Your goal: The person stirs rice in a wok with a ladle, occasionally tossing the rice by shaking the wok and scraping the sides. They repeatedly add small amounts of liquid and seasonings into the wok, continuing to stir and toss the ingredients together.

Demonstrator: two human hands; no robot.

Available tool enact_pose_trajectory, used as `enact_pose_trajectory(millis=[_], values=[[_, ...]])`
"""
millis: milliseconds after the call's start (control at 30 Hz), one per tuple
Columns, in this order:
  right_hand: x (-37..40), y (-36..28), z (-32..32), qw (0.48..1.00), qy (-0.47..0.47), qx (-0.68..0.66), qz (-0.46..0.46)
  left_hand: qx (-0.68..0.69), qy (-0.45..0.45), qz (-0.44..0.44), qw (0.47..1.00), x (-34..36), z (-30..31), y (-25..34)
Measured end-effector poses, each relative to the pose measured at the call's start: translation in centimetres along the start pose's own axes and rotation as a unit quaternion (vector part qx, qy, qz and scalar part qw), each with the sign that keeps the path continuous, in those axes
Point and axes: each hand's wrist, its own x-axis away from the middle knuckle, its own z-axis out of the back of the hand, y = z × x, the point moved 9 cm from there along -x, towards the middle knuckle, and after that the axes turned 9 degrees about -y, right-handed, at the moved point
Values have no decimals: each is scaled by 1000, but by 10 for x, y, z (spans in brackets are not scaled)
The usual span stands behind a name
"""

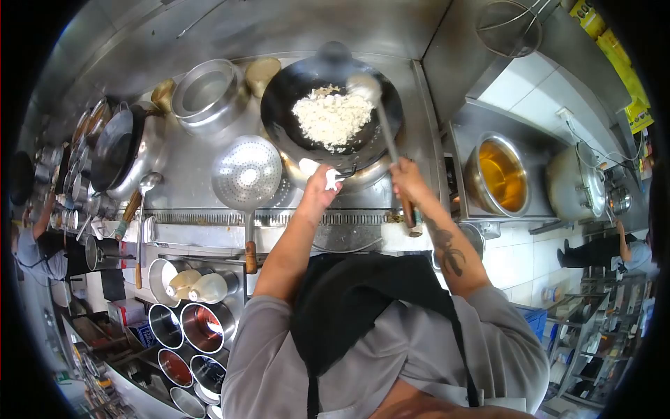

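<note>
A black wok [279, 105] sits on the steel stove with a heap of white, crumbly food [333, 117] in it. My left hand [322, 187] is closed on a white cloth [311, 167] at the wok's near rim, by its loop handle. The handle of a ladle [386, 129] is in my right hand [409, 180], to the right of the wok. Its round head, blurred, is inside the wok at the upper right of the food. A perforated skimmer [246, 171] with a wooden handle lies left of my left hand.
Steel pots [204, 94] stand at the back left, and a pot of amber liquid [501, 176] at the right. Sauce containers [207, 327] are at the lower left. Another person [47, 248] is at far left, and a person [614, 250] at far right.
</note>
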Motion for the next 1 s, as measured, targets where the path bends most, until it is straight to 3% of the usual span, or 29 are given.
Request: enact_pose_trajectory(millis=[100, 267, 367, 467, 500, 567, 667, 767, 800, 1000], values=[[20, -30, -30, 984, -132, -112, -50, 12, -24, -12, 1000, 4, -6, 2], [83, -97, -3, 990, -121, 7, 77, 24, -20, -16, 999, 5, -8, 1], [89, -76, 0, 990, -139, -16, 16, 18, -12, -22, 1000, 11, -12, 5], [43, -59, -12, 975, -131, 177, 36, 16, -11, -14, 1000, 4, -5, -2], [30, -67, -9, 957, -69, 249, 134, 16, -13, -12, 1000, -1, -4, -1], [24, -86, -18, 867, 49, 375, 325, 15, -8, -33, 999, 6, -8, 4], [62, -93, -21, 975, -91, 155, 133, 7, -6, -27, 1000, 2, -6, 2], [71, -61, -16, 978, -203, -24, 30, 17, -4, -34, 999, 4, -6, 4], [58, -48, -6, 982, -182, 40, 2, 19, -4, -36, 999, 5, -6, 2], [-3, -52, 32, 990, -13, 124, 62, 5, 1, -22, 1000, 11, -11, 5]])
